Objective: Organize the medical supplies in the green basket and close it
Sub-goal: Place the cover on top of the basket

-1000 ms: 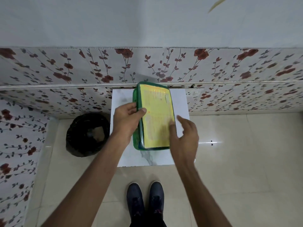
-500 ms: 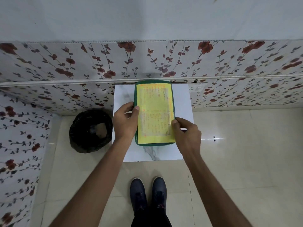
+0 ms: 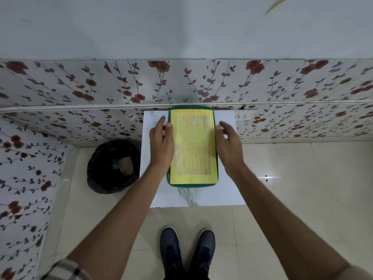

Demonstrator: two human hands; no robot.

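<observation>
The green basket (image 3: 191, 185) lies flat in the middle of a small white marble table (image 3: 228, 190), pushed against the wall. It is closed by a yellow lid (image 3: 192, 146) with red print. The supplies inside are hidden. My left hand (image 3: 161, 144) rests on the basket's left edge, thumb on the lid and fingers down the side. My right hand (image 3: 229, 146) hovers at the right edge with its fingers spread and blurred, holding nothing.
A black-lined waste bin (image 3: 113, 166) stands on the floor just left of the table. The flowered wall runs behind and along the left. My dark shoes (image 3: 187, 251) are on the tiled floor in front of the table.
The basket went from tilted on its side to flat on the table. My right hand has let go of the lid's lower right corner and moved up beside the basket.
</observation>
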